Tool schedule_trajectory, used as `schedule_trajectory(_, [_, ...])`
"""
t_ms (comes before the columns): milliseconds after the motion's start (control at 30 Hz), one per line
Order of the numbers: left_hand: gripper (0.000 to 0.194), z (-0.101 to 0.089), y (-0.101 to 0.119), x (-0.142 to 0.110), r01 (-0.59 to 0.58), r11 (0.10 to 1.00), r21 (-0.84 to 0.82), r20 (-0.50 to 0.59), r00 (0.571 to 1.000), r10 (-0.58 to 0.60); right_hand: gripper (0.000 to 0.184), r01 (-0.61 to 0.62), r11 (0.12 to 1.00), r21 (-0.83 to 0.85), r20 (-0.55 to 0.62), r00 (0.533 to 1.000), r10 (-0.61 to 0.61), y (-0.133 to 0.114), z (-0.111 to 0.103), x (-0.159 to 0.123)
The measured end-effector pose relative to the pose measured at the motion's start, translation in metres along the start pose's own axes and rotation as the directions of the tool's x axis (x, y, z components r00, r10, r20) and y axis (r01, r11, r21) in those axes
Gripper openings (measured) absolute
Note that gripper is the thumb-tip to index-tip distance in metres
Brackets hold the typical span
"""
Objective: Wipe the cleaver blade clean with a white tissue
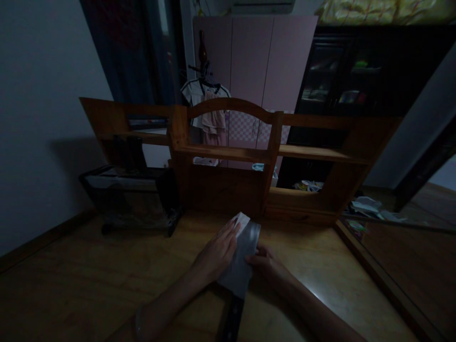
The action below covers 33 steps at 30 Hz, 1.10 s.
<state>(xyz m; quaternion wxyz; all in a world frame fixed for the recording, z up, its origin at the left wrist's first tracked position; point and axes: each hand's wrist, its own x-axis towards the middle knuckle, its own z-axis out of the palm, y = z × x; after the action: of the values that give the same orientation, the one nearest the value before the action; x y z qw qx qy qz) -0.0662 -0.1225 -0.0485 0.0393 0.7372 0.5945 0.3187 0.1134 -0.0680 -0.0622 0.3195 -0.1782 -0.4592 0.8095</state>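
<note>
Centrally on the wooden desk (107, 285), a folded paper (242, 259) runs away from the person; left hand (215, 256) presses flat fingers on it, right hand (265, 263) pinches its edge.

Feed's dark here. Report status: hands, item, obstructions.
Left hand flat on white paper. Right hand grips its edge. Paper lies on wooden desk; dark strip beneath, unidentifiable.
</note>
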Motion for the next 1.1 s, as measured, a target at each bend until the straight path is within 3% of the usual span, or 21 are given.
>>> schedule_trajectory(133, [0.047, -0.003, 0.007, 0.000, -0.035, 0.999, 0.001, 0.066, 0.997, 0.035, 0.026, 0.025, 0.989, 0.145, -0.088, 0.996, -0.012, 0.002, -0.013, 0.011])
schedule_trajectory(267, [0.045, -0.017, 0.021, -0.002, -0.173, 0.984, -0.050, 0.196, 0.964, 0.179, 0.014, 0.005, 0.978, 0.208, -0.092, 0.996, 0.015, -0.008, -0.018, 0.012])
schedule_trajectory(433, [0.041, -0.028, 0.041, -0.007, -0.304, 0.937, -0.172, 0.280, 0.897, 0.343, 0.020, -0.088, 0.951, 0.295, -0.114, 0.985, 0.126, -0.020, -0.018, 0.006])
schedule_trajectory(533, [0.041, -0.027, 0.046, -0.007, -0.306, 0.933, -0.189, 0.300, 0.887, 0.352, 0.022, -0.135, 0.929, 0.344, -0.141, 0.971, 0.194, -0.022, -0.017, 0.005])
schedule_trajectory(667, [0.043, -0.021, 0.040, -0.006, -0.240, 0.965, -0.109, 0.262, 0.929, 0.261, 0.026, -0.089, 0.917, 0.389, -0.091, 0.987, 0.134, -0.019, -0.016, 0.007])
schedule_trajectory(900, [0.041, -0.013, 0.015, -0.001, -0.095, 0.991, 0.091, 0.103, 0.991, 0.085, 0.023, -0.081, 0.900, 0.428, -0.041, 0.993, 0.109, -0.018, -0.018, 0.005])
schedule_trajectory(1100, [0.041, -0.017, 0.016, -0.002, -0.079, 0.969, 0.233, -0.046, 0.995, 0.092, 0.024, -0.086, 0.898, 0.432, -0.023, 0.994, 0.106, -0.020, -0.015, 0.004])
